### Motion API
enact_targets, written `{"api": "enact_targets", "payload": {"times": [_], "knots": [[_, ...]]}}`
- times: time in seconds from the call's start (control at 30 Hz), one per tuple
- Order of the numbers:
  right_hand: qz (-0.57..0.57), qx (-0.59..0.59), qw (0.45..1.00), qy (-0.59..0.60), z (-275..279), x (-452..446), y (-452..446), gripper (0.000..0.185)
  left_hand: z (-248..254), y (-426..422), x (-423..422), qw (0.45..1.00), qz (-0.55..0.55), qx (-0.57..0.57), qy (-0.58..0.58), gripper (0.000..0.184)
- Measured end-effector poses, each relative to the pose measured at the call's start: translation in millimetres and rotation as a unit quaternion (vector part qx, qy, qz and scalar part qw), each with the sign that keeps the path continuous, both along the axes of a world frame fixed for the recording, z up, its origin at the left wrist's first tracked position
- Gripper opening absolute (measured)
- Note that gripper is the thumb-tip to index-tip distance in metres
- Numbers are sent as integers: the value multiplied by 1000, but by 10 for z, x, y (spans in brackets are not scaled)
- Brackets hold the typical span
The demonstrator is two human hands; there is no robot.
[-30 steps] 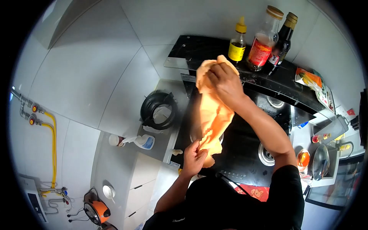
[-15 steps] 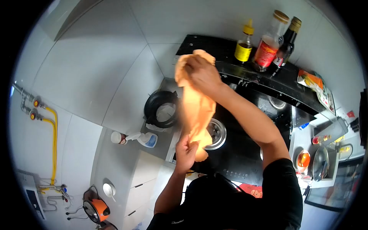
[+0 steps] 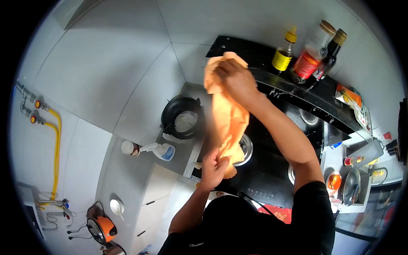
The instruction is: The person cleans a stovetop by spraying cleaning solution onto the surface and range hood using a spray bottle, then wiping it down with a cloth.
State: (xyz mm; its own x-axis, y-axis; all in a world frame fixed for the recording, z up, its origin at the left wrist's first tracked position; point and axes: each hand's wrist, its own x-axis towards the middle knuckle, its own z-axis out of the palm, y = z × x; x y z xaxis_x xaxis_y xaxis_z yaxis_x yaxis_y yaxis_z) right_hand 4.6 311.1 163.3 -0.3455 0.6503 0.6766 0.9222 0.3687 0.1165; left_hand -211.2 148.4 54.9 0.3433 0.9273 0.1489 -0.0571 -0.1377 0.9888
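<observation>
An orange cloth (image 3: pixel 229 119) hangs stretched between my two hands above the left part of the black stove (image 3: pixel 272 170). My right hand (image 3: pixel 236 80) grips its bunched far end, near the stove's back ledge. Closer to my body, my left hand (image 3: pixel 213 168) pinches the near end between thumb and fingers. Part of a round metal burner (image 3: pixel 246 151) shows beside the cloth; the rest is hidden behind it.
Bottles, one with a yellow cap (image 3: pixel 282 57), stand on the back ledge. Left of the stove are black rings (image 3: pixel 170 117) and a white spray bottle (image 3: pixel 163 151). At the right, a pan (image 3: pixel 351 187) lies by the sink. An orange cooker (image 3: pixel 106 228) is at lower left.
Both hands and the cloth have moved left over the stove since the first frame, uncovering part of the burner. Both hands have kept their grip, and the camera view has shifted slightly.
</observation>
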Motion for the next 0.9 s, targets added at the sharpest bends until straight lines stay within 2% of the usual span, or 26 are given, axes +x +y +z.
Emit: {"api": "enact_targets", "payload": {"times": [0.17, 0.27, 0.33, 0.37, 0.47, 0.53, 0.57, 0.6, 0.67, 0.8, 0.83, 0.9], "knots": [[-16, 16, 999, 37, 42, -102, -69, 28, 8, -12, -73, 1000, -7, -16, 9, 8], [-45, -13, 999, 4, 23, -307, 214, 29, -51, 13, -55, 999, -8, -38, -27, 6], [-58, 30, 997, -32, -12, -393, 326, 28, -41, 46, -14, 998, -22, -49, -25, 5], [-53, -1, 997, -49, -14, -359, 303, 29, -26, 70, 3, 999, -27, -32, -20, 5], [-42, -16, 998, -36, 9, -91, -61, 31, -2, 81, 35, 999, -32, -16, -10, 7], [-49, 0, 996, -72, 7, 214, -317, 35, 45, 65, 45, 998, -43, -4, -34, 13], [-58, -19, 997, -53, 93, 263, -475, 36, 11, 55, 22, 997, -58, -34, -38, 18], [-79, 13, 995, -67, 58, 315, -522, 37, 27, 55, 20, 997, -58, -23, -45, 17], [-79, 17, 995, -62, -39, 346, -495, 39, -9, 88, -38, 997, -69, -15, 7, 18], [-57, 0, 997, -44, -43, -87, -49, 37, -74, 128, -112, 998, -49, -6, 33, 17], [-45, 9, 998, -36, -87, -213, 141, 31, -46, 145, -143, 998, -47, -26, 9, 19], [-69, -57, 994, -56, -74, -491, 393, 37, 82, 148, -105, 997, -39, -46, -52, 20]]}}
